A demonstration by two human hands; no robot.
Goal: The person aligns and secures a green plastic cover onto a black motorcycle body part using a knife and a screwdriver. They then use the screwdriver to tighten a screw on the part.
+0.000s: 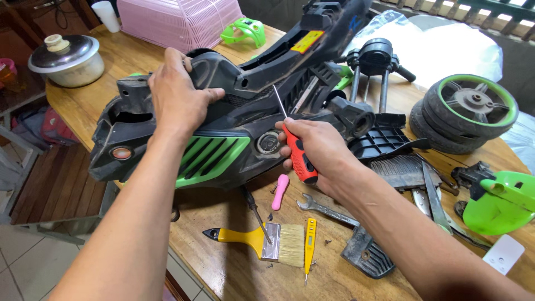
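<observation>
Screwdriver point(296, 150) gripped in right hand point(317, 159), beside toy motorcycle body point(223, 122).

Bright, even daylight fills the scene, strongest at the far right, where a white plastic sheet point(457, 50) is nearly blown out. The wooden worktop point(234, 267) shows soft, short shadows falling toward the near side beneath the black toy body point(234, 111) and under the paintbrush point(262, 241). Mild sheen lies on the black plastic and on the metal pot lid point(64, 53) at the far left. Focus is sharp across the middle; the wide lens stretches the forearms at the near edge, and the far left corner is dimmer.
</observation>
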